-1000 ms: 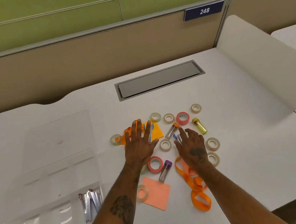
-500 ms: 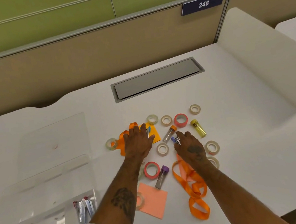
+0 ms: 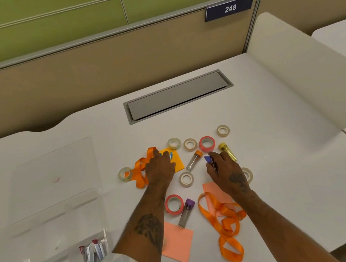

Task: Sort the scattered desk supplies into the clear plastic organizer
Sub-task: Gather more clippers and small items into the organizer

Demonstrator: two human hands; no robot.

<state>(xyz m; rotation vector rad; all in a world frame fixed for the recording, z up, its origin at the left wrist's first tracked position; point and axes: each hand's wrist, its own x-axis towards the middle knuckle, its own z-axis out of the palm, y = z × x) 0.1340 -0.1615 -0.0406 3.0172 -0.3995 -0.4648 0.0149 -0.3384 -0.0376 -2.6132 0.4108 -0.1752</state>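
Note:
My left hand (image 3: 159, 171) lies over the orange sticky note (image 3: 178, 163), its fingers curled round a light-blue-capped tube (image 3: 170, 155) whose cap peeks out between them. A dark-blue-capped tube (image 3: 209, 160) is pinched in my right hand (image 3: 224, 169), just above the desk. Loose around them are an orange-capped tube (image 3: 194, 160), a yellow tube (image 3: 227, 151), a purple-capped tube (image 3: 186, 212), pink tape rolls (image 3: 207, 144) (image 3: 174, 204) and several pale tape rolls (image 3: 186, 179). The clear plastic organizer (image 3: 46, 215) stands at the left, with red-capped tubes (image 3: 91, 254) in its near compartment.
Two orange ribbons (image 3: 141, 172) (image 3: 226, 227) and two salmon sticky notes (image 3: 176, 241) (image 3: 214, 191) lie on the white desk (image 3: 281, 160). A grey cable hatch (image 3: 176, 96) sits behind the supplies. A white side panel (image 3: 302, 69) rises at the right; the desk's front edge is near.
My left hand's spread fingers have curled in over the light-blue-capped tube. My right hand has closed on the dark-blue-capped tube. The view has shifted slightly.

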